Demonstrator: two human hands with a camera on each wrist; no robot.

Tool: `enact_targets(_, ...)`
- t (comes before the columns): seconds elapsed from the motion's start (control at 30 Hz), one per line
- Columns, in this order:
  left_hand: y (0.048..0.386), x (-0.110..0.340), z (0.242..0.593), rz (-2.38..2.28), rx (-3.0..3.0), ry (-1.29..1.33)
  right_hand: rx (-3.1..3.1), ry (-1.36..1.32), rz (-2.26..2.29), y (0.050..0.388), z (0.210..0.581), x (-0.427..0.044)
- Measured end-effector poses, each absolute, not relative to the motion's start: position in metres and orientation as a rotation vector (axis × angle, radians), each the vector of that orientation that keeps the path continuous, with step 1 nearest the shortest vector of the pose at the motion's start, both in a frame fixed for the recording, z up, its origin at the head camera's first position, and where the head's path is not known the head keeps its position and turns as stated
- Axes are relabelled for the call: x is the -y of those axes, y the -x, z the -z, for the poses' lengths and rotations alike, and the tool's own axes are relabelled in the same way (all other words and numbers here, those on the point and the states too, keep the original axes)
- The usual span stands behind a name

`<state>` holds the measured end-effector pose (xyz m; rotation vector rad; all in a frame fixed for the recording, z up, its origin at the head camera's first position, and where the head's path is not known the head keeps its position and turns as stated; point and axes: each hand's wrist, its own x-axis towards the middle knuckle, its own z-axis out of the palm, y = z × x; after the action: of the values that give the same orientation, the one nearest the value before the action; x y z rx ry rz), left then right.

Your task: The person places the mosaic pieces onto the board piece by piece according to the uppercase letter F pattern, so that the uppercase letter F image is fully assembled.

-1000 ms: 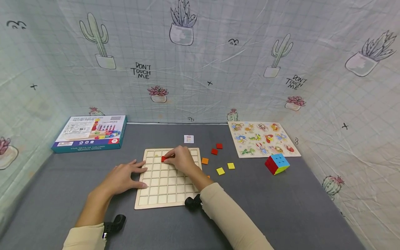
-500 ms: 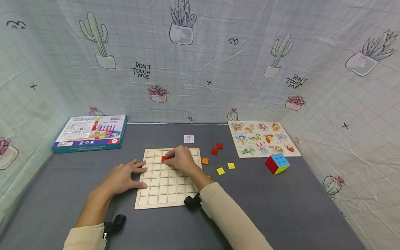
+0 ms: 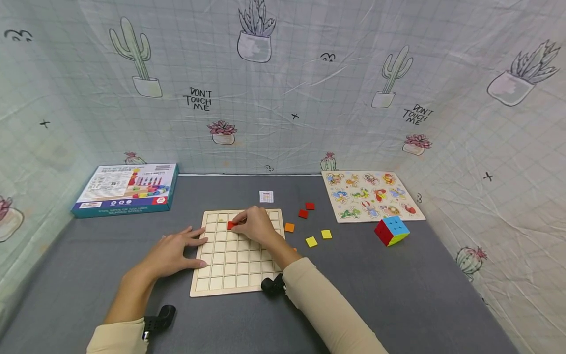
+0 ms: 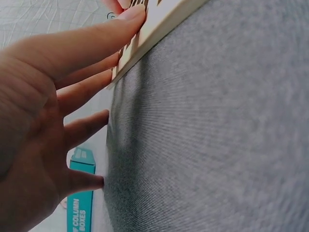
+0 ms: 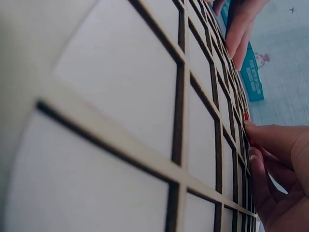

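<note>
A square wooden grid board (image 3: pixel 225 269) lies flat on the grey table. With thumb and fingers spread, my left hand (image 3: pixel 174 250) rests on the board's left edge; the left wrist view shows the thumb over the rim of the board (image 4: pixel 159 30). Near the top of the grid my right hand (image 3: pixel 255 226) pinches a small red square tile (image 3: pixel 231 225) at one of the cells. In the right wrist view the fingers mostly cover that red tile (image 5: pixel 246 116). Whether it sits fully in its cell I cannot tell.
Right of the board lie red tiles (image 3: pixel 302 214), an orange tile (image 3: pixel 289 227) and yellow tiles (image 3: pixel 311 242). A small printed card (image 3: pixel 266 196) is behind it. Farther right are an insect puzzle board (image 3: pixel 371 194) and a puzzle cube (image 3: pixel 392 231). A teal box (image 3: pixel 126 189) stands back left.
Both hands keep their places on the board, the right still pinching the red tile at the same cell. The head view has shifted very slightly.
</note>
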<state>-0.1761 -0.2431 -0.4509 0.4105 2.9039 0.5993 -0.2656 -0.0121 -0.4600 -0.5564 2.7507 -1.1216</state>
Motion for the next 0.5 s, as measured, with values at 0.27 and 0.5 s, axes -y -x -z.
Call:
enact_targets(0.27,0.173,0.249,0.453,-0.749,-2.828,-0.452,-2.684,0.643,1.137,0.269,0.461,0.006)
enact_targets(0.5,0.174,0.251,0.456,-0.856,-2.797,-0.448,-2.45,0.587,1.354,0.271,0.449,-0.017)
